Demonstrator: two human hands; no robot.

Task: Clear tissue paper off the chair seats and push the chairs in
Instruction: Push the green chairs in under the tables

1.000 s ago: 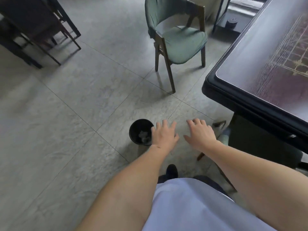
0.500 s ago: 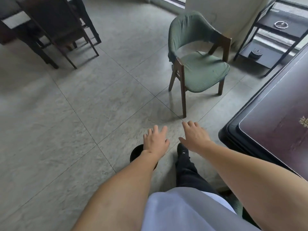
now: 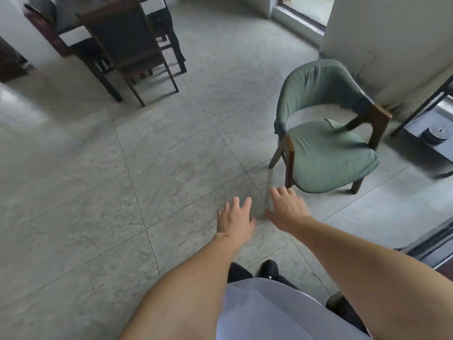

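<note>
A green upholstered chair (image 3: 328, 153) with dark wooden legs stands on the tiled floor at the right, away from the dark table whose corner (image 3: 438, 244) shows at the right edge. Its seat is bare; I see no tissue paper on it. My left hand (image 3: 235, 218) and my right hand (image 3: 288, 208) are stretched out in front of me, fingers spread and holding nothing. My right hand is just short of the chair's front left leg, not touching it.
Dark wooden dining chairs (image 3: 130, 45) and a table stand at the upper left. A low dark shelf (image 3: 431, 141) with a round object sits at the far right. A white wall pillar (image 3: 382, 40) rises behind the green chair. My feet (image 3: 268, 268) are below.
The view has swung up and left as I stepped toward the green chair. The black bin near my hands has dropped out of sight, and the dark table has slid to the right edge.
</note>
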